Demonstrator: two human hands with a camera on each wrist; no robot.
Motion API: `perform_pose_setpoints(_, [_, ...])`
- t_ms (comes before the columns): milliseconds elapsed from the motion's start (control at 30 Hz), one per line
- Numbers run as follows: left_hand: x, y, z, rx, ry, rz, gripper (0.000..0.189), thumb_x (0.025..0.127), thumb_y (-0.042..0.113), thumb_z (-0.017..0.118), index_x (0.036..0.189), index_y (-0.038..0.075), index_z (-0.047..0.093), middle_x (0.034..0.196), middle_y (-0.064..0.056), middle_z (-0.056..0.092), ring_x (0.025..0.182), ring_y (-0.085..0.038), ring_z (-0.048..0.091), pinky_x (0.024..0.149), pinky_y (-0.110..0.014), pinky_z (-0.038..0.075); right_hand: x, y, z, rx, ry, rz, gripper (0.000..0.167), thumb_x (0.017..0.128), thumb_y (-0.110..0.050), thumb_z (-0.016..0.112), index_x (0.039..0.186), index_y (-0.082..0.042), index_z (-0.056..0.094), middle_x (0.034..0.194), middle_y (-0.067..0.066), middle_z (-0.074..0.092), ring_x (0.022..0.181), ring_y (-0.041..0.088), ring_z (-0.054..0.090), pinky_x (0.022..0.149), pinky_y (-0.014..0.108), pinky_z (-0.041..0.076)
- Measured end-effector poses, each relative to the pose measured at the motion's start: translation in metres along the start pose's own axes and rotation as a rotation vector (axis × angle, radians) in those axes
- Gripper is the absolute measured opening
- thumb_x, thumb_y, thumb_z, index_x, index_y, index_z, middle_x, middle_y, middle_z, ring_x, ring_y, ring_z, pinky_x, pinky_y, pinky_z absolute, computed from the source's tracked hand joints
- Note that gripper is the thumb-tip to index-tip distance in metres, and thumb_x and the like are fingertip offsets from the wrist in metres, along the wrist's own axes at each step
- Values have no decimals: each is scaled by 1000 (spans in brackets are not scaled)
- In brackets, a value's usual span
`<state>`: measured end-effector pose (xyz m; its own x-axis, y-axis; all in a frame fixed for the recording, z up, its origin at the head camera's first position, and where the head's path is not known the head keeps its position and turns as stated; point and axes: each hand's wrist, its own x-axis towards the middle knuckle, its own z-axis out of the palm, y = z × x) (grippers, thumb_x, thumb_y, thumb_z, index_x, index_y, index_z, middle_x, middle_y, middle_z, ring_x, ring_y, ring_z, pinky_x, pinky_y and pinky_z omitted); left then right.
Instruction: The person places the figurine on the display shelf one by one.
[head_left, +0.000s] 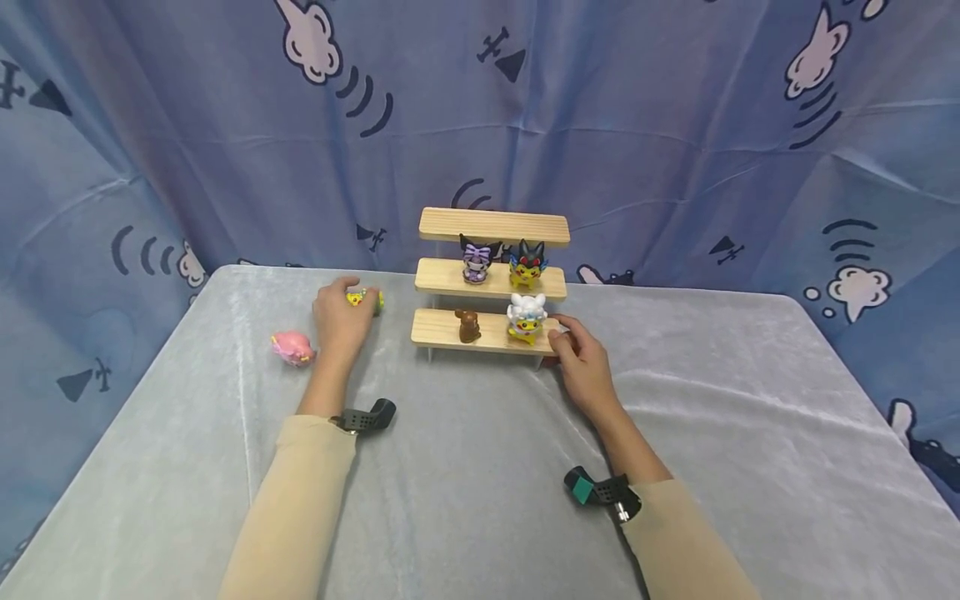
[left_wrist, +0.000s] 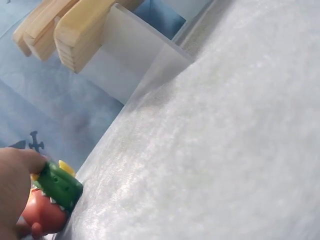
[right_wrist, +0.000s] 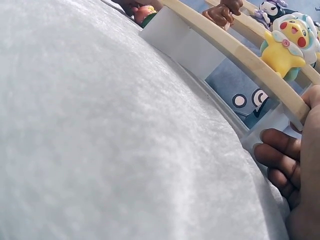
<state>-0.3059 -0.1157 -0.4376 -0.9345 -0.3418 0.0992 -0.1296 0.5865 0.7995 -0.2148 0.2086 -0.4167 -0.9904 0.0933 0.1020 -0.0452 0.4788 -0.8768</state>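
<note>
My left hand (head_left: 343, 315) pinches a small figurine (left_wrist: 59, 184) with green, red and yellow parts, low at the tabletop left of the stand. Most of its body is hidden by my fingers in the head view. A pink figurine (head_left: 293, 347) lies beside my left wrist. My right hand (head_left: 583, 362) grips the right end of a three-tier wooden display stand (head_left: 491, 227), thumb on the lowest shelf and fingers curled below. On that shelf stand a brown figurine (head_left: 468, 327) and a yellow figurine with a white hood (head_left: 527, 318), the latter near my thumb.
The middle shelf bears a purple-and-black figurine (head_left: 477, 262) and a yellow figurine with a dark hood (head_left: 527, 265). Pale side supports (right_wrist: 187, 47) hold up the shelves. A grey cloth covers the table (head_left: 465, 483), and a blue patterned curtain (head_left: 600, 100) hangs behind.
</note>
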Motion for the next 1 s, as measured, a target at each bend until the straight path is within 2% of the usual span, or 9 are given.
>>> perform_pose_setpoints(133, [-5, 3, -4, 158, 4, -104, 68, 92, 56, 60, 140, 8, 57, 138, -24, 55, 126, -43, 45, 107, -54, 33, 7, 22, 5, -6, 14, -22, 37, 105, -25, 51, 136, -8, 60, 85, 19, 66, 71, 9, 61, 69, 21, 44])
perform_pose_setpoints(267, [-4, 4, -4, 209, -7, -107, 66, 92, 59, 58, 136, 10, 61, 134, -21, 62, 121, -44, 55, 101, -57, 39, 9, 28, 6, -7, 20, -31, 36, 105, -27, 51, 136, -9, 60, 85, 18, 66, 70, 7, 60, 69, 22, 44])
perform_pose_setpoints(400, [-2, 3, -1, 109, 6, -52, 56, 92, 48, 65, 133, 11, 63, 128, -17, 68, 116, -38, 63, 98, -54, 47, 8, 27, 5, -3, 20, -21, 36, 105, -25, 52, 137, -9, 59, 86, 18, 66, 71, 9, 60, 69, 22, 43])
perform_pose_setpoints(500, [-3, 3, 3, -31, 10, -16, 54, 90, 35, 73, 134, 8, 61, 131, -17, 65, 121, -36, 60, 104, -49, 45, 8, 27, 4, 1, 15, -12, 38, 105, -25, 52, 139, -9, 58, 88, 17, 67, 73, 10, 59, 70, 21, 43])
perform_pose_setpoints(633, [-3, 5, 5, -127, 19, 36, 56, 85, 24, 80, 134, 6, 60, 136, -19, 58, 124, -35, 56, 107, -48, 44, 8, 28, 4, 3, 16, -13, 38, 105, -25, 52, 139, -8, 58, 88, 15, 67, 73, 10, 59, 70, 21, 43])
perform_pose_setpoints(833, [-4, 11, 6, -106, -5, 151, 55, 82, 16, 82, 133, 7, 62, 132, -20, 63, 118, -34, 61, 103, -48, 48, 8, 29, 6, -1, 25, -19, 36, 105, -26, 52, 136, -10, 60, 86, 17, 65, 72, 9, 59, 69, 21, 44])
perform_pose_setpoints(1000, [-5, 14, 7, -59, -60, 292, 46, 83, 8, 77, 128, 9, 66, 131, -16, 67, 118, -32, 64, 103, -46, 49, 10, 30, 6, 3, 23, -23, 35, 105, -25, 51, 135, -10, 60, 88, 19, 68, 72, 8, 62, 71, 21, 45])
